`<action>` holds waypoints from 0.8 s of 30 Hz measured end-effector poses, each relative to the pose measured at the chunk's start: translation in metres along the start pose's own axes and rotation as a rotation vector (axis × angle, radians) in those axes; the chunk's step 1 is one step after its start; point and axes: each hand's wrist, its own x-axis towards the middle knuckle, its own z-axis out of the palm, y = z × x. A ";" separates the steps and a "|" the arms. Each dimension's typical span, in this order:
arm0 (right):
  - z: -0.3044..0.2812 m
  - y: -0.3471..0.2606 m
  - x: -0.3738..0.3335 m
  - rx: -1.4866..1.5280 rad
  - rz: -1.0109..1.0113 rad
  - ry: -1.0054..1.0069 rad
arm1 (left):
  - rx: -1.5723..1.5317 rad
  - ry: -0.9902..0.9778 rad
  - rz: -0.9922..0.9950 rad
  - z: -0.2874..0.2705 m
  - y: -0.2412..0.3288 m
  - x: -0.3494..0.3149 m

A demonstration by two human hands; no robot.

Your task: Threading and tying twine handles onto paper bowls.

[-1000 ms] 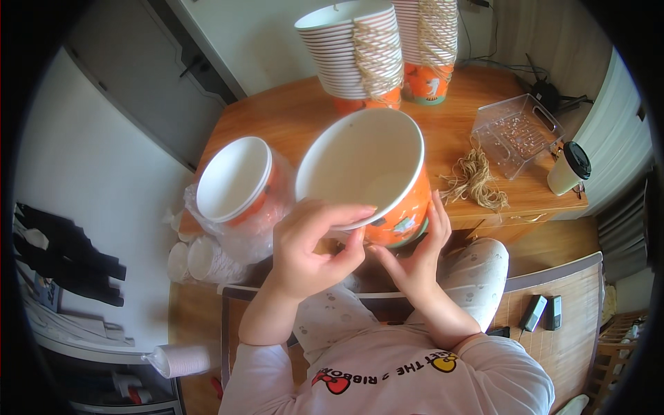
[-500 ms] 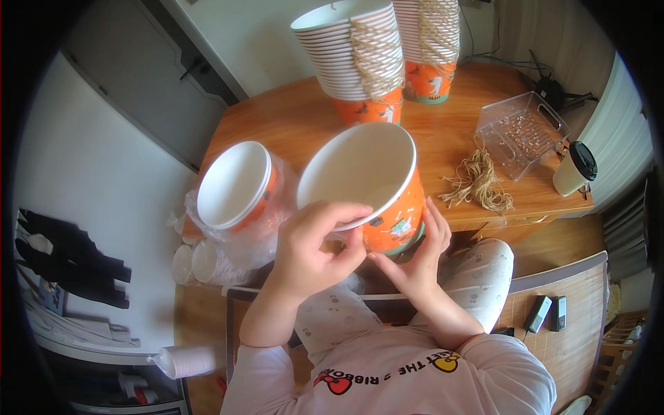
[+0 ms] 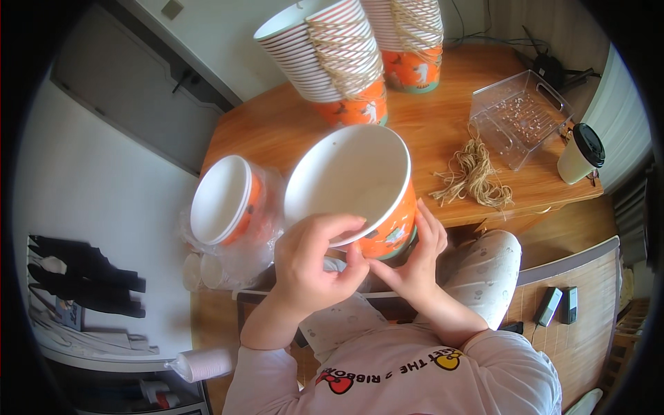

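An orange paper bucket (image 3: 389, 235) with a white inside and small printed pictures is held above my lap, tilted so its mouth faces up and away. My left hand (image 3: 311, 266) pinches its near rim, fingers over the lip and thumb outside against the wall. Around the lower right side my right hand (image 3: 413, 259) supports it, thumb under the near side and fingers along the far side. Two tall stacks of matching buckets stand behind on the table, the left stack (image 3: 321, 62) and the right stack (image 3: 415, 72), both with twine loops hanging down their sides.
On the wooden table (image 3: 270, 124) lie a bundle of twine (image 3: 477, 173), a clear plastic tray (image 3: 522, 121) with small bits inside, and a lidded paper cup (image 3: 579, 162). More buckets (image 3: 223, 197) in plastic wrap sit at the left. Two small dark devices (image 3: 557, 306) rest on a mat at right.
The view has shifted slightly, so the background has moved in the picture. Both hands keep nearly the same hold on the bucket, which is tilted a little differently.
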 end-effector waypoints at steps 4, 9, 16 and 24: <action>0.000 0.006 -0.002 0.015 0.026 0.003 | 0.089 0.021 0.033 0.006 0.003 0.005; -0.002 0.013 0.001 0.038 0.061 -0.012 | 0.054 -0.072 0.059 0.012 -0.002 0.006; 0.000 0.021 0.000 0.044 0.087 -0.006 | 0.078 -0.133 0.152 0.018 -0.005 0.008; 0.007 0.028 -0.002 0.015 0.068 0.054 | 0.018 -0.270 -0.023 0.012 0.004 0.006</action>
